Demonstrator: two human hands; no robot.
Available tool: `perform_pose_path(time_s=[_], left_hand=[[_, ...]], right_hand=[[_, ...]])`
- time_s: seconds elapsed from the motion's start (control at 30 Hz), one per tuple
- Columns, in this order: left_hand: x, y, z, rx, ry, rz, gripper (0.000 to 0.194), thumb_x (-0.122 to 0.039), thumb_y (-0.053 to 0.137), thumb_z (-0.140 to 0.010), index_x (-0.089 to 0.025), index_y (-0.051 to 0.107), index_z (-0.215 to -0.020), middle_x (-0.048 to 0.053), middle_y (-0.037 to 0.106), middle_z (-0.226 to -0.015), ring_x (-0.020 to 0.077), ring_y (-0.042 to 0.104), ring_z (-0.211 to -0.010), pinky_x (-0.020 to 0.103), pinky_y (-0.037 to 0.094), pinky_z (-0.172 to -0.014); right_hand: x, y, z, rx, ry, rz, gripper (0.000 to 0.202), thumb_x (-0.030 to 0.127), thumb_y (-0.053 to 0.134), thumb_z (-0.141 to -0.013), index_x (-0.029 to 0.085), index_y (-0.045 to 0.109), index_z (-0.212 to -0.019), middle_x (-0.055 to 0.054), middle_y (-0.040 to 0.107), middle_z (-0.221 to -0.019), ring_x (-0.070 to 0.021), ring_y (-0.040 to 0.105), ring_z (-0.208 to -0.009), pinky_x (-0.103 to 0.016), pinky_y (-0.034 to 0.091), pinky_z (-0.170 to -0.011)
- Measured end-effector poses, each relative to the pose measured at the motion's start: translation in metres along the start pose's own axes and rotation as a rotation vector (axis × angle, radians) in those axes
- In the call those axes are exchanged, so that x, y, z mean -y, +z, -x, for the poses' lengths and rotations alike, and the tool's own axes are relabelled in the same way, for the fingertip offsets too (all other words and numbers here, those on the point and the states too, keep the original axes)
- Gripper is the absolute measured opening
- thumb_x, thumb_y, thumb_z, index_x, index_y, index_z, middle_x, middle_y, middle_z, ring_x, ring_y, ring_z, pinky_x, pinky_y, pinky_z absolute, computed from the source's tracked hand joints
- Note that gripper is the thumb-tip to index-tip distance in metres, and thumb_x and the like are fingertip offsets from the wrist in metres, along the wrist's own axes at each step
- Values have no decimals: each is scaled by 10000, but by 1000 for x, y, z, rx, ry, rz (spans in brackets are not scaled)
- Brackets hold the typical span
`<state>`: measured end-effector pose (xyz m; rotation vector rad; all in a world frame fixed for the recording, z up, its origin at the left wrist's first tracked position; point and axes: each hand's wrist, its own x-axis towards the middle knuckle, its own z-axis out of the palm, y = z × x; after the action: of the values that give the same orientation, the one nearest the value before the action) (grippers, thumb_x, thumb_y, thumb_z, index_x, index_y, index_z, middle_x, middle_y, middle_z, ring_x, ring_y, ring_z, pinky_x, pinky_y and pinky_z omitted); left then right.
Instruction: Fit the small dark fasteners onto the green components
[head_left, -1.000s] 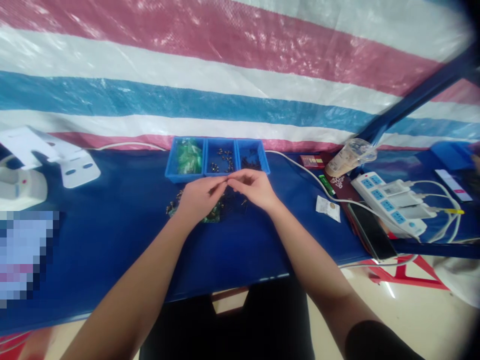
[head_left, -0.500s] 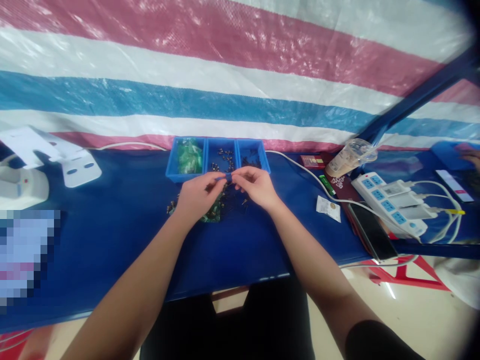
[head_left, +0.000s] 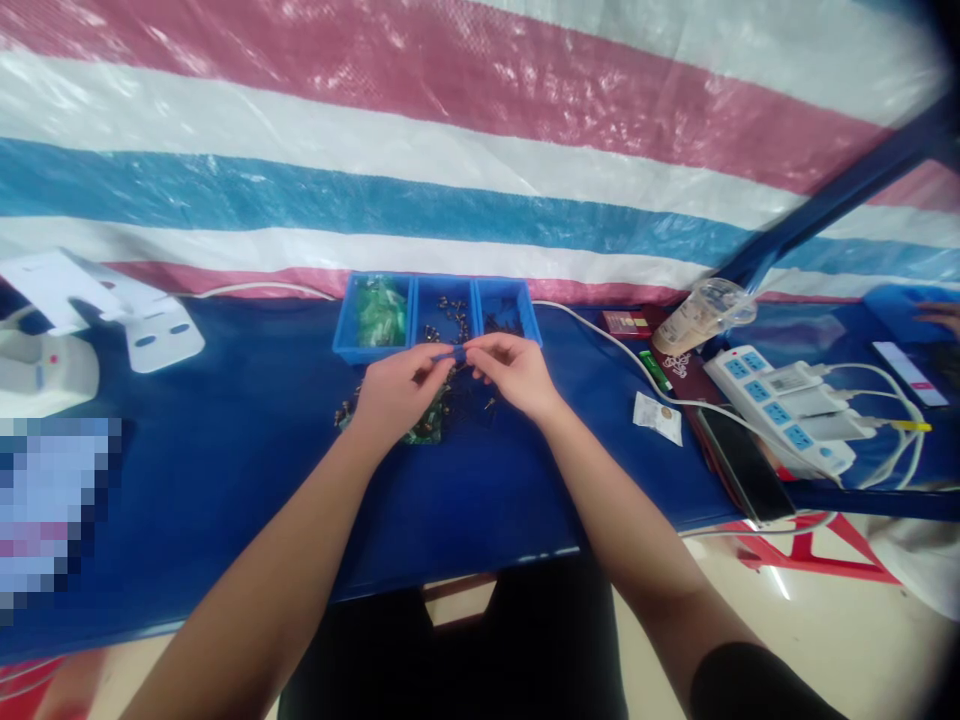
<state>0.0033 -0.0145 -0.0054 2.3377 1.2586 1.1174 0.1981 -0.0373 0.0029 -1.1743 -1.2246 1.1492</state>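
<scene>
My left hand (head_left: 399, 388) and my right hand (head_left: 514, 372) meet fingertip to fingertip just in front of a blue three-part tray (head_left: 373, 354). Between their pinched fingers is a small blue piece (head_left: 459, 355), too small to make out well; both hands seem to grip it. Beneath and around the hands lie small metal parts and a green bag (head_left: 426, 428). The tray's left compartment holds a green plastic bag (head_left: 380, 315), the middle one small metal parts (head_left: 452, 310), the right one dark small parts (head_left: 502, 322).
On the right are a plastic cup (head_left: 694, 318), a power strip (head_left: 776, 405) with plugs and cables, a phone (head_left: 746, 465) and a white packet (head_left: 658, 418). A white device (head_left: 49, 370) stands at left. Another person's hand (head_left: 941, 315) shows at far right.
Both hands hold nearly the same pose at the blue piece. The view has shifted very slightly. The other person's hand at far right has moved a little.
</scene>
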Motion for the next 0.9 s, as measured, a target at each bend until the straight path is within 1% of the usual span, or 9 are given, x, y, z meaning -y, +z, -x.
perform_pose_path(time_s=[0.23, 0.4, 0.57, 0.7, 0.9], left_hand=[[0, 1, 1, -14, 2, 12, 192, -325, 656, -934, -220, 773, -1043, -9, 721, -746, 101, 618, -616, 217, 488, -667], [0, 1, 1, -24, 6, 3, 176, -315, 651, -932, -226, 776, -1017, -9, 721, -753, 97, 611, -611, 212, 491, -673], [-2, 0, 1, -11, -36, -5, 260, -371, 669, -914, -221, 754, -1108, -18, 687, -697, 102, 598, -589, 213, 497, -664], [-3, -2, 0, 35, -55, 7, 265, -405, 660, -919, -217, 761, -1075, -3, 718, -729, 115, 621, -607, 229, 507, -676], [-5, -2, 0, 27, -44, 9, 255, -399, 640, -935, -218, 770, -1059, 7, 738, -764, 123, 643, -641, 232, 509, -687]], right_hand=[[3, 1, 0, -8, 27, 50, 203, 350, 743, -814, 179, 751, -923, -18, 722, -748, -110, 628, -633, -258, 501, -598], [3, 1, 1, -4, 14, 65, 206, 357, 745, -810, 180, 748, -917, -17, 724, -754, -108, 628, -634, -255, 498, -598], [4, 1, 2, 5, 18, 59, 191, 352, 733, -819, 185, 738, -911, -15, 725, -773, -106, 633, -636, -250, 498, -595], [4, 1, 1, -8, 18, 71, 194, 358, 729, -822, 185, 735, -911, -10, 708, -738, -110, 629, -634, -253, 498, -592], [4, 0, 1, 12, 5, 48, 197, 349, 735, -821, 178, 738, -921, -7, 699, -723, -105, 624, -627, -244, 491, -589]])
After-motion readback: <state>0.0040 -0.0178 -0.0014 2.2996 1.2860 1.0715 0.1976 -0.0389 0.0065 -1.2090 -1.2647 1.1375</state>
